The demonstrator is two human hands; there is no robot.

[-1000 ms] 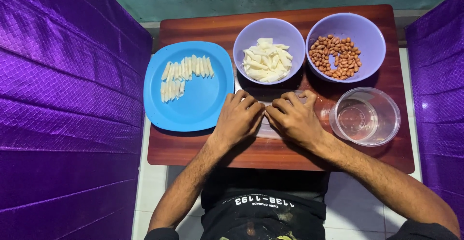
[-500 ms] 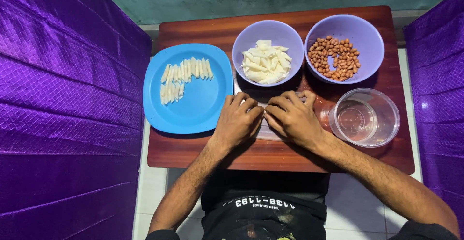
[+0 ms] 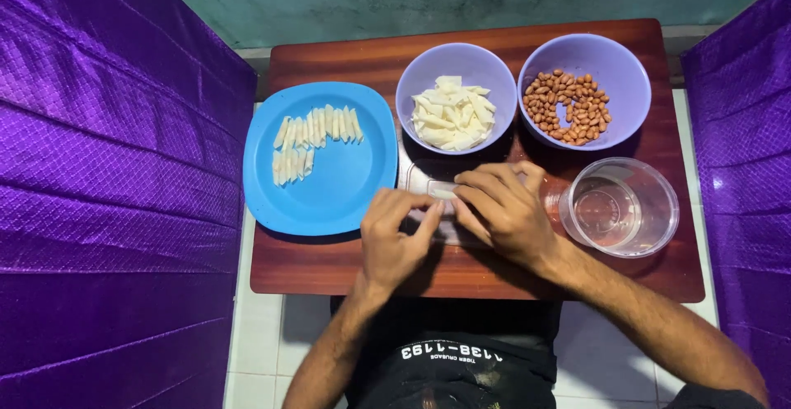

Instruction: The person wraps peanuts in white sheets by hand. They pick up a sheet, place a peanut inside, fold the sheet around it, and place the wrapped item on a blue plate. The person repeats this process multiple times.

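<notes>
While both hands stay together near the front edge of the brown wooden worktop [image 3: 329, 269], little has changed — the left hand [image 3: 394, 240] and right hand [image 3: 501, 211] still pinch a small pale wrapper piece [image 3: 443, 194] between fingertips, just in front of the lilac bowl of white strips [image 3: 455, 98].

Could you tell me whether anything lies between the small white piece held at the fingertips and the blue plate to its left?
Nothing visible does: bare table separates the white piece, pinched by left hand and right hand, from the blue plate.

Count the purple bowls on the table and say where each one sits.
2. One purple bowl with white pieces sits at the back middle of the table, beside the blue plate. The other purple bowl, with peanuts, sits at the back right. None seems hidden.
</notes>
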